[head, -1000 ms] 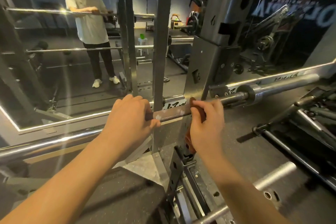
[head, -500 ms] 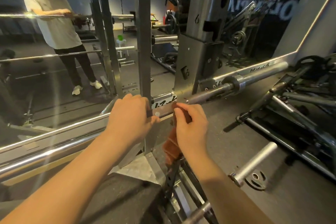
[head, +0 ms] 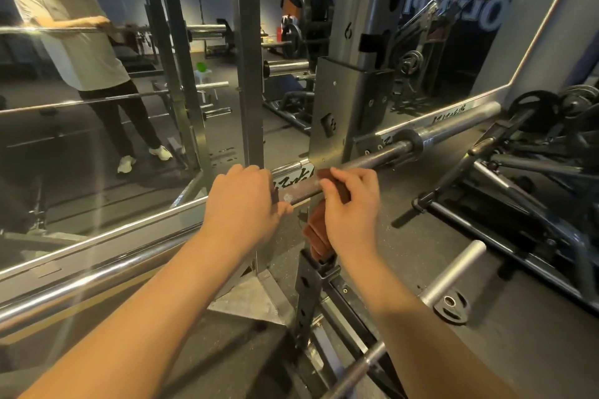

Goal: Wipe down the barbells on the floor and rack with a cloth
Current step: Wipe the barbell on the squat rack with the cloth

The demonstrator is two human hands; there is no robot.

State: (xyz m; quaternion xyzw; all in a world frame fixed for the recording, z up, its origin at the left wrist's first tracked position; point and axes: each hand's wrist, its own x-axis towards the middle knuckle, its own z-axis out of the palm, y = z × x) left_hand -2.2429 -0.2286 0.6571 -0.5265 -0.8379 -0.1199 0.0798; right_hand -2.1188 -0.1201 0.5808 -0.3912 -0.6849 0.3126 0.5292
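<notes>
Barbell (head: pixel 301 189), knurled steel — soft brown cloth (head: pixel 319 240)

We stand in a gym: a barbell (head: pixel 460 122) rests on a numbered power rack (head: pixel 350 100), a wall mirror (head: pixel 97 126) behind the rack, weight plates (head: pixel 531 110) to its right, rubber floor (head: pixel 405 246) beneath.

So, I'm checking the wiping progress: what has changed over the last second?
The right hand, gripping the brown cloth, slid along the knurled steel barbell toward the left hand, narrowing the gap between them. Both grips stayed: the left holds the bar and the right keeps the cloth wrapped on it.
</notes>
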